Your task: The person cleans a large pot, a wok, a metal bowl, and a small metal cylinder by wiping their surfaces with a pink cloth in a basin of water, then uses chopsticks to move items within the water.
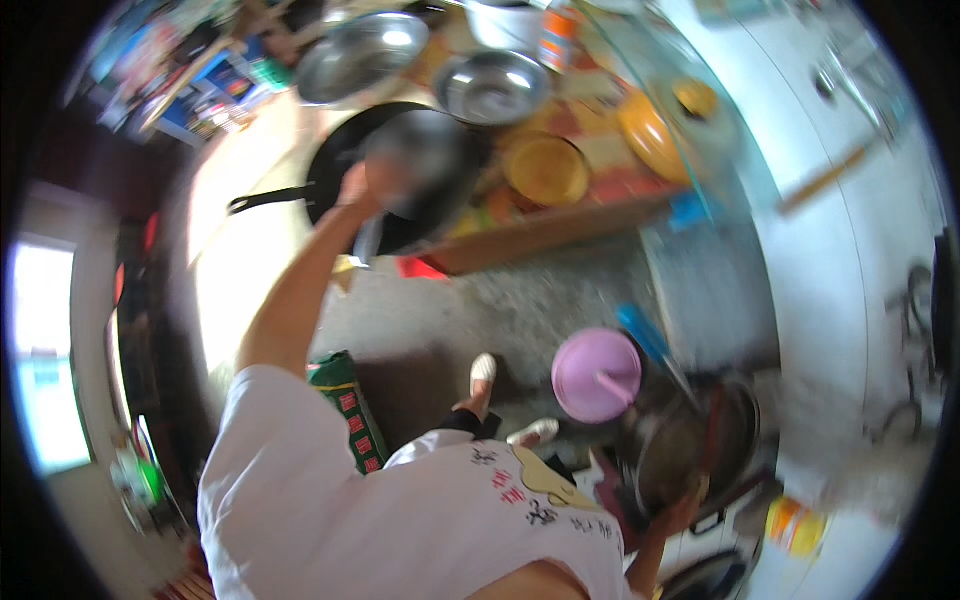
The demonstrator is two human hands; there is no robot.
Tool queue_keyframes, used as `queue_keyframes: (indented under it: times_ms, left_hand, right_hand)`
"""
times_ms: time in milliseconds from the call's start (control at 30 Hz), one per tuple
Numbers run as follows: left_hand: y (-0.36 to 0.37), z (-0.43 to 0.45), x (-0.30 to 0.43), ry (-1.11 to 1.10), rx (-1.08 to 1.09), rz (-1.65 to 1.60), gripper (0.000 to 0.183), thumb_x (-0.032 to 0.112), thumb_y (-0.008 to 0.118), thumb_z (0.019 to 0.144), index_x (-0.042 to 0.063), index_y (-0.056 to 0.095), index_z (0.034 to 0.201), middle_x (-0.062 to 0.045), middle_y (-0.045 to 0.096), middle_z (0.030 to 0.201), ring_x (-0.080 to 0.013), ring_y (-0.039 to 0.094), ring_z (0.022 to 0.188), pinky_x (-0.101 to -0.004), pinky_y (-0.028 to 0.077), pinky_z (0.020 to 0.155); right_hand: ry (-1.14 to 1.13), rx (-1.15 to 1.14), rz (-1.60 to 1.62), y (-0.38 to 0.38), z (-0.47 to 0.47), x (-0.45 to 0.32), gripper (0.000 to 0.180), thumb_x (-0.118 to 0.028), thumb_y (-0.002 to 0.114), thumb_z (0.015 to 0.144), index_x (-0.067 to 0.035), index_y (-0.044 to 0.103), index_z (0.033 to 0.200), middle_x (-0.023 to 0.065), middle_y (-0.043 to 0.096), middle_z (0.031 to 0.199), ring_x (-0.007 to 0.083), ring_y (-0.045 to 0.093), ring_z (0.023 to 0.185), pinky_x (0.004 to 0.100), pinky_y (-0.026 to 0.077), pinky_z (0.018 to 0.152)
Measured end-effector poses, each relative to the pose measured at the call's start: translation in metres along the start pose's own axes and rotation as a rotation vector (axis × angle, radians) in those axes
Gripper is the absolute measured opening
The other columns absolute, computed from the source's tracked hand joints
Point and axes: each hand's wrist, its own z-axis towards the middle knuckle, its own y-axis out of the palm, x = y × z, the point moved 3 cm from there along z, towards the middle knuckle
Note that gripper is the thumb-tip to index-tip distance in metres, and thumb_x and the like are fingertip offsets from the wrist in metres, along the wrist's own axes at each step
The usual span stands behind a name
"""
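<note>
My left hand (364,187) reaches over a black long-handled pan (341,161) on the table's near left corner. A grey, shiny round thing (427,142) is at its fingers, but blur hides whether they grip it. A metal piece (369,241) shows below the wrist. At the lower right, my right hand (684,510) is closed around the lower end of a long reddish-brown handle (712,431), over a large wok (660,450). A blue-handled utensil (643,330) slants over the wok's far rim. The handle's far end is blurred.
Two steel basins (491,86), a yellow bowl (547,171) and a yellow lidded pot (652,139) stand on the table (555,232). A pink lidded bucket (589,375) is beside the wok. A green printed sack (349,409) lies near my feet. A yellow-labelled container (796,527) is on the white tiled counter (817,270).
</note>
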Motion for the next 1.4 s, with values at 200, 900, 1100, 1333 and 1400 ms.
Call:
queue_keyframes:
  times_ms: [200,900,1100,1333,1400]
  left_hand:
    - [0.010,-0.035,-0.020,0.134,0.229,0.278,0.041,0.025,0.059,0.082,0.005,0.051,0.117,-0.017,0.045,0.126,-0.0319,0.042,0.118,-0.0387,0.036,0.097]
    - [0.319,-0.266,0.478,0.174,-0.924,-0.092,0.045,0.022,0.060,0.074,-0.005,0.054,0.109,-0.026,0.058,0.101,-0.0370,0.054,0.102,-0.0391,0.043,0.088]
    - [0.325,-0.266,0.479,0.227,-1.341,0.030,0.039,0.012,0.057,0.070,-0.003,0.058,0.106,-0.022,0.061,0.098,-0.0311,0.058,0.098,-0.0358,0.045,0.086]
    - [0.289,-0.282,0.473,-0.173,-1.173,-0.445,0.042,0.002,0.053,0.069,-0.002,0.057,0.110,-0.019,0.061,0.099,-0.0316,0.060,0.092,-0.0389,0.047,0.077]
    - [0.288,-0.289,0.475,-0.154,-1.124,-0.541,0.042,0.001,0.051,0.070,-0.002,0.056,0.112,-0.021,0.060,0.101,-0.0331,0.060,0.093,-0.0390,0.049,0.074]
  right_hand:
    - [0.112,-0.186,-0.268,0.011,0.026,-0.019,0.027,-0.024,0.051,0.082,-0.001,0.056,0.095,0.0205,0.055,0.095,0.0374,0.053,0.091,0.0447,0.042,0.077]
    - [0.203,-0.119,0.476,0.008,0.081,-0.018,0.021,-0.011,0.050,0.081,0.004,0.055,0.094,0.0216,0.058,0.092,0.0354,0.057,0.088,0.0366,0.043,0.079]
    - [0.570,-0.074,0.963,-0.017,0.064,-0.004,0.021,-0.007,0.050,0.083,0.002,0.056,0.102,0.0091,0.061,0.091,0.0136,0.055,0.082,0.0264,0.043,0.075]
    - [0.586,-0.038,0.917,-0.030,0.063,0.003,0.020,-0.009,0.050,0.085,0.002,0.057,0.101,0.0072,0.062,0.088,0.0119,0.055,0.082,0.0262,0.043,0.074]
    - [0.522,-0.045,0.821,-0.030,0.065,0.007,0.020,-0.009,0.050,0.084,0.002,0.056,0.099,0.0098,0.062,0.085,0.0156,0.056,0.078,0.0289,0.044,0.072]
